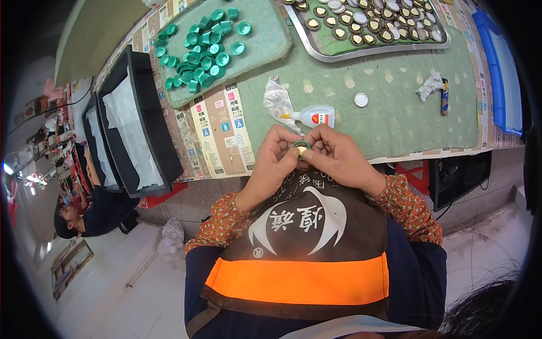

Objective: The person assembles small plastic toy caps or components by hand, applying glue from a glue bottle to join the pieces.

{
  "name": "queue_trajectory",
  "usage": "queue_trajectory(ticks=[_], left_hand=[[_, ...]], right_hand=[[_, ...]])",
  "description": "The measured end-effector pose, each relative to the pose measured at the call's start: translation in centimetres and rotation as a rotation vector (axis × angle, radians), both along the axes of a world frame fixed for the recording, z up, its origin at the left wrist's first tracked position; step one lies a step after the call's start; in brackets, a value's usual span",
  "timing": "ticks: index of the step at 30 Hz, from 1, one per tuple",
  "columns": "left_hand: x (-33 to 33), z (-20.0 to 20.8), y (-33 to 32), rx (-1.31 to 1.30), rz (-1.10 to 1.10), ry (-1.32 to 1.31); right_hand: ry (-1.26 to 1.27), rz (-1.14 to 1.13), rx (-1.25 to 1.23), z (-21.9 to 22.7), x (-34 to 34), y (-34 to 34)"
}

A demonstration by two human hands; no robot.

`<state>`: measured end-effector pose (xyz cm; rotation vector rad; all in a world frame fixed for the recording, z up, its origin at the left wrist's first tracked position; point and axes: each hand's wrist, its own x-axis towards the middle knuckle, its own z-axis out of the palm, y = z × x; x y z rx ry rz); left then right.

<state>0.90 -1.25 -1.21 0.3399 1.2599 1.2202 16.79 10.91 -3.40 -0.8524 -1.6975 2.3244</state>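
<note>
Assembling the disc (302,145) seems in hand; it is pinched by left hand (278,158) and right hand (340,159). Next, steady pressure is likely needed.

hands (343,158) 2 | held piece (302,145) 1 | yellow-tipped bottle (317,116) 1 | tissues (279,99) 2 | green cups (223,59) dozens

ridged green piece (301,145), shiny metal tray (389,51), smooth plastic bottle (317,115), matt cloth (395,127)
</note>
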Motion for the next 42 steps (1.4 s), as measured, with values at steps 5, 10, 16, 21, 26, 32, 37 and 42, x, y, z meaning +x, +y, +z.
queue_trajectory(ticks=[5,10,16,21,26,32,37,42], left_hand=[[-0.4,-0.2,-0.2,-0.039,-0.039,0.013],[-0.2,0.9,0.0,0.078,-0.128,0.005],[0.4,0.4,-0.2,0.113,-0.142,0.076],[0.7,0.5,-0.3,0.081,-0.129,0.116],[0.3,0.5,-0.5,0.079,-0.093,0.173],[-0.9,0.8,-1.2,0.071,-0.049,0.351],[-6.1,2.0,-3.0,0.067,0.151,0.916],[-16.8,3.9,-8.3,-0.144,0.621,1.605]], right_hand=[[-0.089,0.036,-0.245,1.7,0.1,1.4],[-0.169,0.027,-0.261,1.8,0.0,1.6],[-0.150,-0.023,-0.260,1.8,0.0,0.9],[-0.090,-0.080,-0.323,1.4,0.2,0.6],[-0.127,-0.080,-0.392,1.8,0.1,0.9],[-0.124,-0.066,-0.240,2.9,0.6,1.3],[-0.054,-0.103,0.093,3.7,2.0,2.7],[-0.055,-0.245,0.285,3.1,3.3,4.3]])
